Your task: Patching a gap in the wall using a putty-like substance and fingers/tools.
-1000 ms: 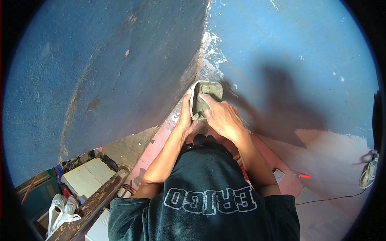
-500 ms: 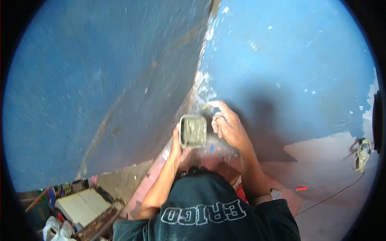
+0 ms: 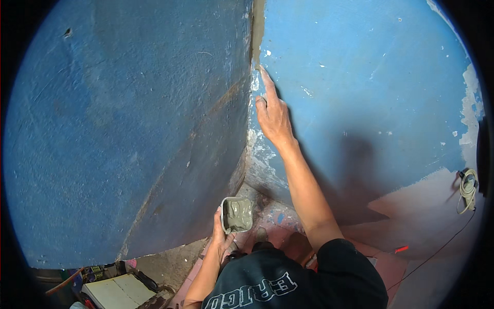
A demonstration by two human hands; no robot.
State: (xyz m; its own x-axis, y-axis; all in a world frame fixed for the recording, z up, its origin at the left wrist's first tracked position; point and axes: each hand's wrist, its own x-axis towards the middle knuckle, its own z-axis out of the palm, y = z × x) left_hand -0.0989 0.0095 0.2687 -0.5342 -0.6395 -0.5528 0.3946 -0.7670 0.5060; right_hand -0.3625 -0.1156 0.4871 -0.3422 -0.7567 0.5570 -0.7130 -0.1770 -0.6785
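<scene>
While the left hand (image 3: 220, 236) below grips the tub (image 3: 236, 198) of grey paste (image 3: 239, 219), the empty right hand (image 3: 275, 121), index finger stretched, touches the corner (image 3: 250, 113): above it paste is spread, below chipped paint (image 3: 259, 154) shows.

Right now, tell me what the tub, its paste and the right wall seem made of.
Tub: probably smooth plastic, given its thin rim and rounded corners. Paste: likely wet cement or filler, grey, glossy, holding smears. Right wall: blue paint, fairly matte, perhaps over plaster; chips show white.
</scene>
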